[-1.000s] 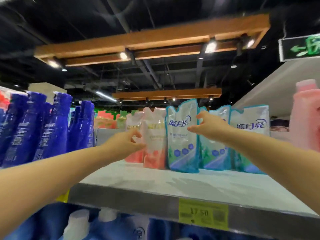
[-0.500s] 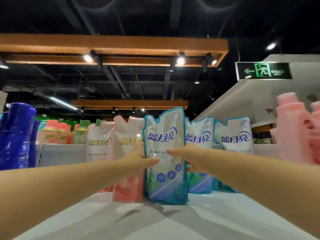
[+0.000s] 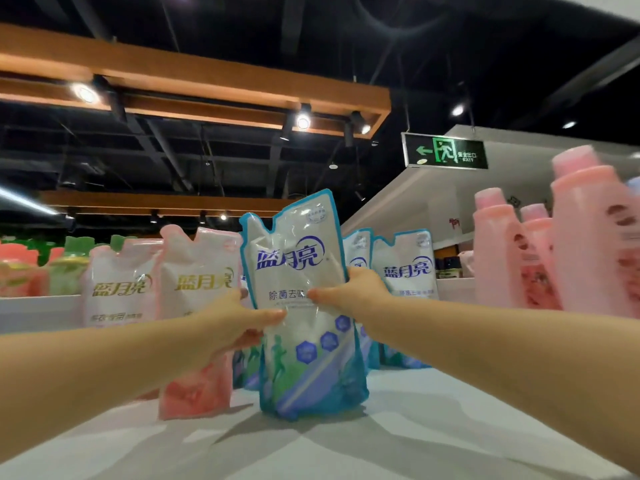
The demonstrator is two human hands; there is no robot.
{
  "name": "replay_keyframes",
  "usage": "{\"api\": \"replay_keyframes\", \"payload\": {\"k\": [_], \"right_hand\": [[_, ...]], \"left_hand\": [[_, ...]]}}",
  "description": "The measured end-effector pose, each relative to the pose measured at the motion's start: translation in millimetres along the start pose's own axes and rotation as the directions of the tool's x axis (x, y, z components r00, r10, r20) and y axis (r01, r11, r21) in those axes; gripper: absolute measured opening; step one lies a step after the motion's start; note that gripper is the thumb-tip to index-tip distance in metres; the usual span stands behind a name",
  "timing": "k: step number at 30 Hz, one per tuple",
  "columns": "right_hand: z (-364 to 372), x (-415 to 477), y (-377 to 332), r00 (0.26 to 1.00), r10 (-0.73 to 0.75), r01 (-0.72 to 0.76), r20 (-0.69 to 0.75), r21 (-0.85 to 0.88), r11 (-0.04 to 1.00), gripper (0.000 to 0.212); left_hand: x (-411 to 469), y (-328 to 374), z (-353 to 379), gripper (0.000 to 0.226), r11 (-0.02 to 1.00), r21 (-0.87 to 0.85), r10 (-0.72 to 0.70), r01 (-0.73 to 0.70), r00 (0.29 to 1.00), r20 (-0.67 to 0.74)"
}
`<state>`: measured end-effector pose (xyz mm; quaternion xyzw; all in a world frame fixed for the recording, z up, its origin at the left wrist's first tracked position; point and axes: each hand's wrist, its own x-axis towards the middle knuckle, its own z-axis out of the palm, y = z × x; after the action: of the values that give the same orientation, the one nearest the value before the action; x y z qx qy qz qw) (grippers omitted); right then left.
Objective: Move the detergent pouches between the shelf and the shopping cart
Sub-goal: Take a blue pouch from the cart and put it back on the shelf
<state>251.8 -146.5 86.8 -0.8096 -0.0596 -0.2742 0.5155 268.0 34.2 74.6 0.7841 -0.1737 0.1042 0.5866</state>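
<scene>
This is looking like a shop. Detergent pouches (image 3: 407, 271) are lining a shelf (image 3: 415, 427) beside pink bottles (image 3: 588, 244), and an exit sign (image 3: 445, 151) is hanging overhead.

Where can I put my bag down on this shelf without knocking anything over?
The front of the shelf is bare, from the blue pouch that the left hand and right hand grip out to the near edge, and rightward toward the pink bottles. The back row is crowded: pink pouches on the left, other blue pouches on the right.
</scene>
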Motion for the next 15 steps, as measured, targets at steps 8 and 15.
{"api": "replay_keyframes", "payload": {"k": [8,15], "right_hand": [[-74,-9,4,0.994,0.033,-0.027,-0.105,0.066,0.997,0.023],[-139,8,44,0.982,0.069,-0.063,-0.173,0.036,0.997,0.040]], "left_hand": [[5,38,67,0.036,0.984,-0.016,0.177,-0.177,0.984,0.025],[14,55,148,0.050,0.981,0.084,0.172,-0.177,0.983,0.059]]}}
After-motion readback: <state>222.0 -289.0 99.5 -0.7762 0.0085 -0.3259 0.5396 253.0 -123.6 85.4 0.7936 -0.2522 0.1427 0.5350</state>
